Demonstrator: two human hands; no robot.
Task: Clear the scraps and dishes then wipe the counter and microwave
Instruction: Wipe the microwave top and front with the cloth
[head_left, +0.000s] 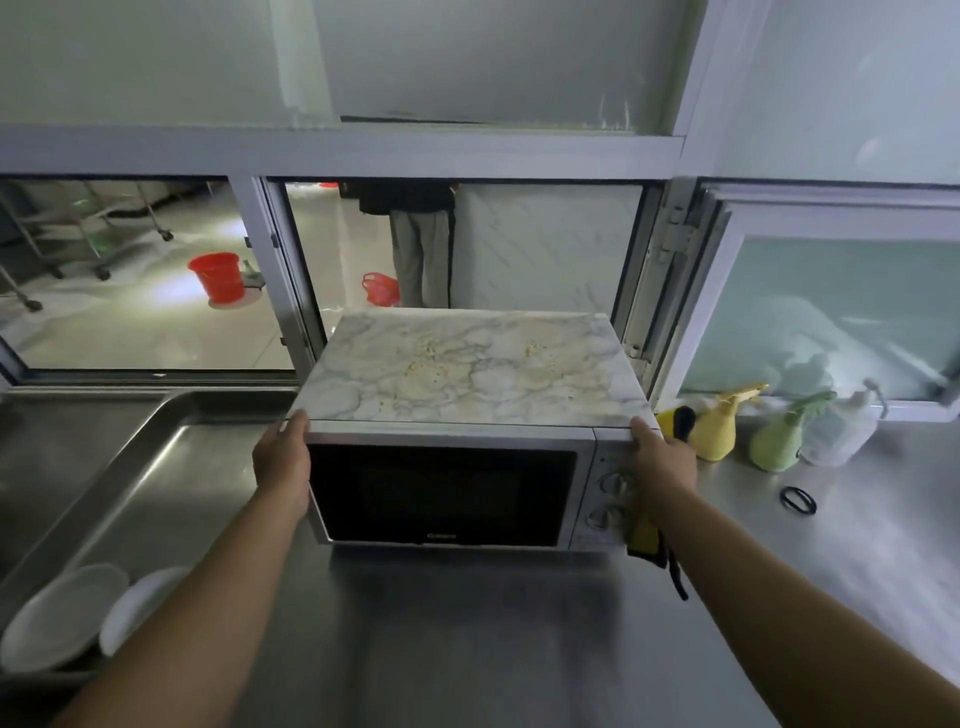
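Observation:
A silver microwave (441, 493) with a marble-patterned top stands on the steel counter (467, 639). Yellowish crumbs (426, 366) and stains are scattered over its top. My left hand (283, 462) grips the microwave's upper front left corner, thumb on top. At the upper front right corner, beside the dials, my right hand (662, 462) grips the microwave. A yellow and black cloth (647, 538) hangs down from under that hand. Two white plates (57, 618) lie in the sink (130, 467) at the lower left.
To the microwave's right stand a yellow spray bottle (719, 431), a green spray bottle (779, 441) and a clear bottle (841, 431). A black ring (798, 501) lies on the counter there. Behind the window are a person's legs (421, 249) and a red bucket (217, 278).

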